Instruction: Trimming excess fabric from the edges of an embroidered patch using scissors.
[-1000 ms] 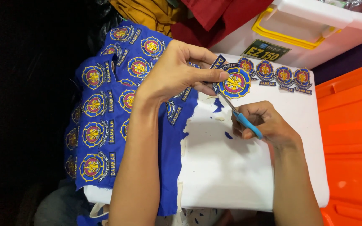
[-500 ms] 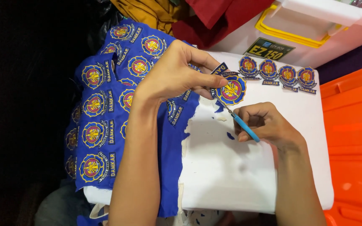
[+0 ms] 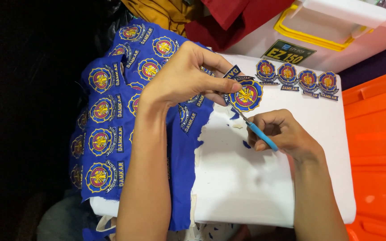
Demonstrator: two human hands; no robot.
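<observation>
Round embroidered patch (image 3: 245, 95), blue rim with red-and-yellow emblem, held just above the white board (image 3: 246, 187) near its far edge, middle. Left hand (image 3: 186, 78) pinches the patch at its left side, thumb and fingers closed together on it. Right hand (image 3: 282, 134) closed around small scissors (image 3: 256, 130) with a light-blue handle; the thin blades point up-left and meet the patch's lower edge. Cannot tell whether the blades are open or closed.

Small blue and white trimmings (image 3: 240, 120) lie on the board just below the patch. Blue fabric sheet (image 3: 112, 129), covered in rows of the same emblem with small dark label strips beside each, drapes over the board's left edge and hangs down; its cut right edge is ragged. The left forearm lies across this fabric.

Four finished cut patches (image 3: 296, 79) in a row along the board's far-right edge, each with a label strip beneath it, touching or nearly touching one another.

White plastic box with yellow handle (image 3: 318, 31) beyond the board's far edge. Orange plastic container (image 3: 376, 147) beside the board's right edge. Mustard cloth (image 3: 166, 11) and red cloth (image 3: 233, 18) piled past the far-left corner.
</observation>
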